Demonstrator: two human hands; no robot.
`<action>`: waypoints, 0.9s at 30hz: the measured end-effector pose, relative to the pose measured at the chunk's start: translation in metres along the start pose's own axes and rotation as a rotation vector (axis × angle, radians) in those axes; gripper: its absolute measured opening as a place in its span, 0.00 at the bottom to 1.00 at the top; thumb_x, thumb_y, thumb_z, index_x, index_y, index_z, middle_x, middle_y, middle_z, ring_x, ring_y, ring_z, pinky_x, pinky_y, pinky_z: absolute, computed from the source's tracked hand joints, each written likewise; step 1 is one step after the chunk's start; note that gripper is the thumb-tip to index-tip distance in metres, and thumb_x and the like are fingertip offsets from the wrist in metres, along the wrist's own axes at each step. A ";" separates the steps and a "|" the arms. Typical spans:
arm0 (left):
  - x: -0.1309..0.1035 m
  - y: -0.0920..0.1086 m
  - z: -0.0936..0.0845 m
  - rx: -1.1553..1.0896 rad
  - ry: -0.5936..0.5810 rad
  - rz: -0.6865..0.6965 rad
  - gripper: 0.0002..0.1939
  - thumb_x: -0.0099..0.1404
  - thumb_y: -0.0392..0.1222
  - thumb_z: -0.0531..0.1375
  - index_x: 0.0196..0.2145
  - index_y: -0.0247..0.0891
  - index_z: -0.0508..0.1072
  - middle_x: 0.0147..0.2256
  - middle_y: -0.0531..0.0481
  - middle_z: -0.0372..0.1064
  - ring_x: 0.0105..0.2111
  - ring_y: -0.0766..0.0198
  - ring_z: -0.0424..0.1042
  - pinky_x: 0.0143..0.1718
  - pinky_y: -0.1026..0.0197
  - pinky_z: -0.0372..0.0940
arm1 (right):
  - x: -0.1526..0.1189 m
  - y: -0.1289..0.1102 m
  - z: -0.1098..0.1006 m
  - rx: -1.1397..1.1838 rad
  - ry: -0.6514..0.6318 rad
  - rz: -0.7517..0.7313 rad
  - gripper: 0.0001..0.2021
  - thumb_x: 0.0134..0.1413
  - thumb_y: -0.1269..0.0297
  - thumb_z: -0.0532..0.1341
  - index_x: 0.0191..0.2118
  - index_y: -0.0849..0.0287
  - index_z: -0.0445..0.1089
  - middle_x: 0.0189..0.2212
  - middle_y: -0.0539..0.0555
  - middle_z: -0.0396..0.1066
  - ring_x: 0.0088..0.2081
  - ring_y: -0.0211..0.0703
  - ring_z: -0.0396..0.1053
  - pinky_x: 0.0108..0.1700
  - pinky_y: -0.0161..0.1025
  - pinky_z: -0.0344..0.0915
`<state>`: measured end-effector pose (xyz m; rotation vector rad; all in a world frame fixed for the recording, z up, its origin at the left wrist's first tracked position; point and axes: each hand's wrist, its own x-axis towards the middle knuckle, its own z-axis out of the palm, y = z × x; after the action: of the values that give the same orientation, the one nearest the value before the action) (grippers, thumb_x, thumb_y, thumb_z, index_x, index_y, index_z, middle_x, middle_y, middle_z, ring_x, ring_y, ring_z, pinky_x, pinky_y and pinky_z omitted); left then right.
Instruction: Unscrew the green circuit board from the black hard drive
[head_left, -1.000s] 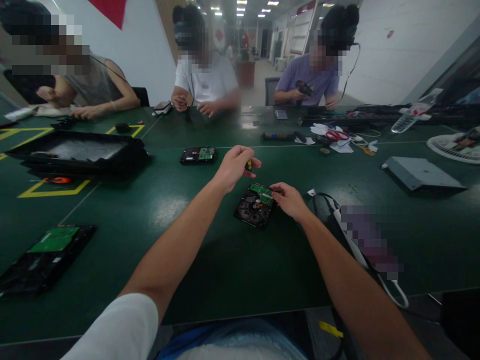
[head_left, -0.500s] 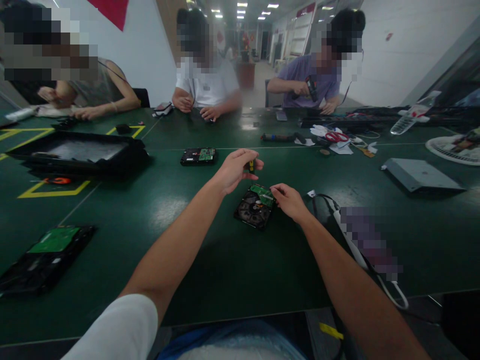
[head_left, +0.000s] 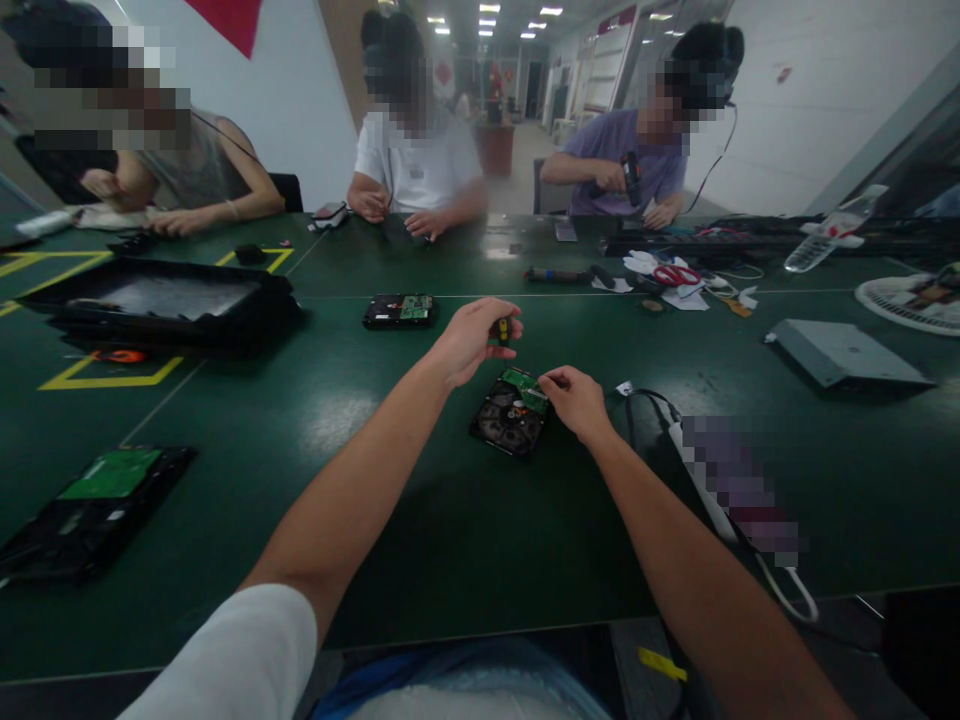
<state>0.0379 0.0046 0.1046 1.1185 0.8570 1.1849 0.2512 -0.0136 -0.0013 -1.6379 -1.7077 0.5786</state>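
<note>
A black hard drive with a green circuit board (head_left: 511, 412) lies on the dark green table between my hands. My left hand (head_left: 480, 340) is above and behind it, its fingers curled round a small black and yellow screwdriver (head_left: 503, 330). At the drive's right edge, my right hand (head_left: 576, 400) has its thumb and fingertips pressed together by the circuit board; whatever they hold, if anything, is too small to make out.
Another drive (head_left: 400, 311) lies behind, and a larger one (head_left: 97, 510) at the left. A black tray (head_left: 161, 305) is back left. A power strip (head_left: 701, 480) and a grey metal box (head_left: 847, 355) are at right. Three people sit opposite.
The view has shifted slightly. My right hand has moved a little to the left over the drive's edge; my left hand stays nearly in place with the screwdriver.
</note>
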 end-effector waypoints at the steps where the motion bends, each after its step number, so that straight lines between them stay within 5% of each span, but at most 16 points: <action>1: 0.000 0.000 0.000 -0.023 -0.004 -0.020 0.10 0.63 0.46 0.65 0.38 0.37 0.75 0.36 0.44 0.76 0.36 0.60 0.76 0.29 0.63 0.71 | 0.000 0.000 0.000 -0.001 0.002 0.002 0.10 0.61 0.54 0.64 0.37 0.53 0.79 0.34 0.52 0.81 0.39 0.46 0.76 0.46 0.43 0.69; 7: 0.004 -0.001 -0.001 -0.090 0.020 -0.048 0.08 0.62 0.44 0.64 0.35 0.37 0.72 0.38 0.42 0.79 0.37 0.60 0.78 0.36 0.59 0.74 | 0.002 0.001 0.000 -0.007 -0.020 0.011 0.10 0.60 0.54 0.65 0.38 0.53 0.79 0.36 0.52 0.81 0.39 0.46 0.77 0.46 0.42 0.69; 16: 0.002 0.001 0.000 -0.003 0.138 0.047 0.07 0.59 0.43 0.65 0.32 0.36 0.76 0.32 0.47 0.72 0.33 0.63 0.73 0.32 0.63 0.72 | 0.001 -0.001 -0.001 0.006 -0.016 0.036 0.10 0.59 0.55 0.64 0.38 0.54 0.79 0.36 0.52 0.81 0.40 0.46 0.77 0.45 0.41 0.69; 27: 0.004 -0.003 0.001 -0.110 0.094 -0.013 0.10 0.60 0.43 0.67 0.35 0.37 0.74 0.37 0.44 0.76 0.37 0.61 0.75 0.37 0.59 0.75 | 0.002 0.002 -0.001 0.011 -0.030 0.028 0.10 0.61 0.55 0.64 0.38 0.54 0.79 0.36 0.52 0.80 0.38 0.45 0.76 0.44 0.42 0.68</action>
<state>0.0408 0.0083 0.1024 0.9736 0.8583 1.2668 0.2531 -0.0118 -0.0014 -1.6558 -1.7022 0.6274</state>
